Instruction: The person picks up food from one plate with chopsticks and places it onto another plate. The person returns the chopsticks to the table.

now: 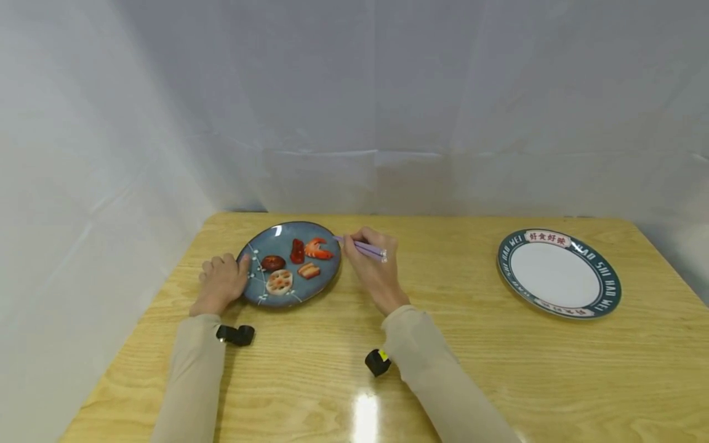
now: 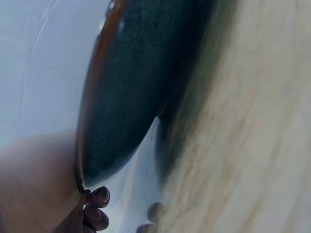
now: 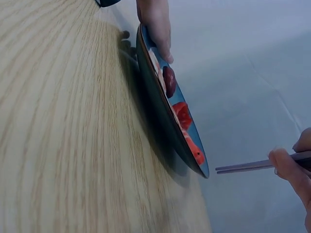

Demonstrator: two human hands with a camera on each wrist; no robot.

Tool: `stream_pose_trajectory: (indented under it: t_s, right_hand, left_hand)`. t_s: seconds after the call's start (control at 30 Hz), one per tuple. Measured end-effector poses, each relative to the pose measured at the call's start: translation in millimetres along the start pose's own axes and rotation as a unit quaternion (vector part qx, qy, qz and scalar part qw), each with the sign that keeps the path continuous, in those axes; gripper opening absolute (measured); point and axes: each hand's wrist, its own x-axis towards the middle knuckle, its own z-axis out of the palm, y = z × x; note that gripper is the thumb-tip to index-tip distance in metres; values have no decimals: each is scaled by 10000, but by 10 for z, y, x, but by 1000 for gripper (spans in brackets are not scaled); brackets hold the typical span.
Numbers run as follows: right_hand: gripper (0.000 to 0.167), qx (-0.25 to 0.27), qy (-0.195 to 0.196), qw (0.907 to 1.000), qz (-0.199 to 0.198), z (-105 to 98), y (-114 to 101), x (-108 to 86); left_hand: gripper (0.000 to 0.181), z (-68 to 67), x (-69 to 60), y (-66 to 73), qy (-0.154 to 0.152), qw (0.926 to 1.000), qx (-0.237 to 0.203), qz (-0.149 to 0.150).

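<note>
At the left of the table stands a blue-grey plate (image 1: 264, 243) with a brown rim. My left hand (image 1: 223, 278) grips its left edge, thumb over the rim. On the plate lie a shrimp (image 1: 318, 248), a dark red piece (image 1: 297, 251), a brown mushroom cap (image 1: 273, 263), a lotus root slice (image 1: 279, 282) and a streaky meat slice (image 1: 309, 271). My right hand (image 1: 373, 264) holds purple chopsticks (image 1: 365, 248) beside the plate's right rim. Their tips sit close together, apart from the plate and with nothing between them, in the right wrist view.
A white plate (image 1: 555, 275) with a dark green lettered rim stands on the right of the wooden table (image 1: 448, 271). Pale sheeting (image 1: 332, 111) hangs behind the table and along its left side. Black devices (image 1: 235, 335) are worn at both wrists.
</note>
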Motion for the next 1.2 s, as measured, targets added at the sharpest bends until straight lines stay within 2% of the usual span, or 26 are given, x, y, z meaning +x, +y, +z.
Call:
stream_pose_trajectory:
  t_s: [0.13, 0.33, 0.5, 0.67, 0.8, 0.97, 1.1, 1.2]
  right_hand:
    - [7, -165, -159, 9992, -331, -73, 29, -5]
    - [5, -433, -621, 9944, -731, -243, 89, -33]
    - [8, -1091, -982, 9844, -968, -424, 130, -49]
    - [12, -1469, -1656, 9693, -1071, -632, 179, -66]
    - [17, -1837, -2159, 9458, -1586, -803, 246, -98]
    - [26, -2445, -2488, 9045, -2455, -1010, 343, -153]
    - [31, -2839, -2658, 8832, -2622, -1134, 355, -179]
    - [31, -3182, -2750, 8629, -2802, -1189, 349, -189]
  left_hand:
    - [64, -9, 3, 6, -20, 10000, -8, 1]
    - [65, -5, 2, 2, 28, 10000, -23, 36]
    - [64, -9, -5, 4, 54, 10000, -1, 70]
    - [65, -14, -4, 5, 26, 10000, 4, 77]
    - [65, -8, -6, 6, 27, 9999, -2, 99]
    - [65, -9, -5, 18, 10, 9999, -2, 117]
    - [66, -22, 0, 17, -25, 9999, -5, 113]
    - [66, -21, -8, 9, -40, 9999, -7, 115]
